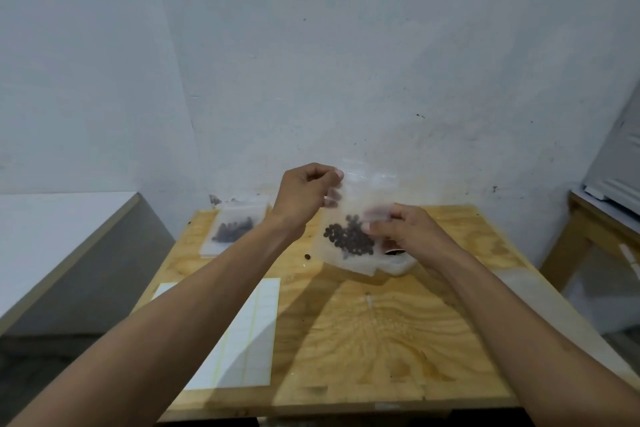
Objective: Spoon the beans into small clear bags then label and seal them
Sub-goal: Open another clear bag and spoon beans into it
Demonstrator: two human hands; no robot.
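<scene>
Hands on crinkly clear bag

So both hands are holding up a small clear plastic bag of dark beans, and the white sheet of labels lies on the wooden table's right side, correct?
Not quite. In the head view the white sheet of labels lies on the wooden table's left side. Both the left hand and right hand do hold up the small clear plastic bag of dark beans.

On the table, a filled bag lies back-left, label sheets front-left, one loose bean between.
</scene>
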